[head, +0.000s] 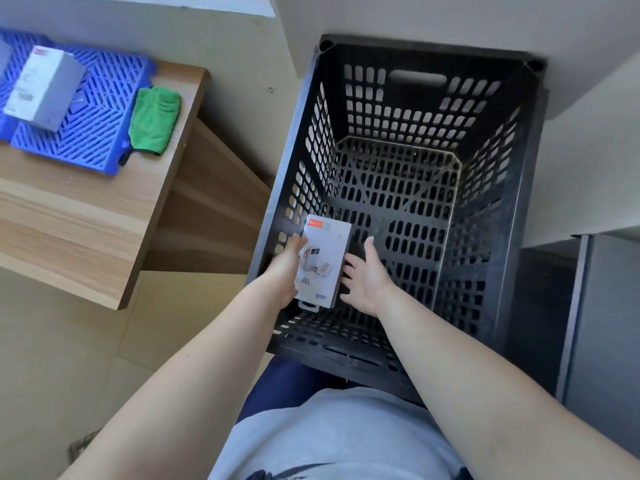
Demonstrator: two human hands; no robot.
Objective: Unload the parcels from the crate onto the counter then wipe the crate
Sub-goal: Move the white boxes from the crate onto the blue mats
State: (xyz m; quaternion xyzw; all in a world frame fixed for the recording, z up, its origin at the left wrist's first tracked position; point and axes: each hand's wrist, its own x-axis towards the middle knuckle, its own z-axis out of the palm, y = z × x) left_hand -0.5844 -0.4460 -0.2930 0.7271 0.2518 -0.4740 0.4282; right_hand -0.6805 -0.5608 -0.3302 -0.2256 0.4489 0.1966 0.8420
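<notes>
Head view: left hand (284, 268) grips a parcel (323, 261) inside the black crate (491, 209); right hand (365, 275) spread, empty.

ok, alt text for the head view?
A person's left hand grips a white parcel inside a black crate, right hand open beside it. On the wooden counter: another parcel, green cloth.

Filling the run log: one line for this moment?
left hand holds parcel | right hand open beside | inside crate | cloth on counter

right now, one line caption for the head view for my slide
Left hand holds a white boxed parcel inside the black crate, right hand open beside it.
</notes>
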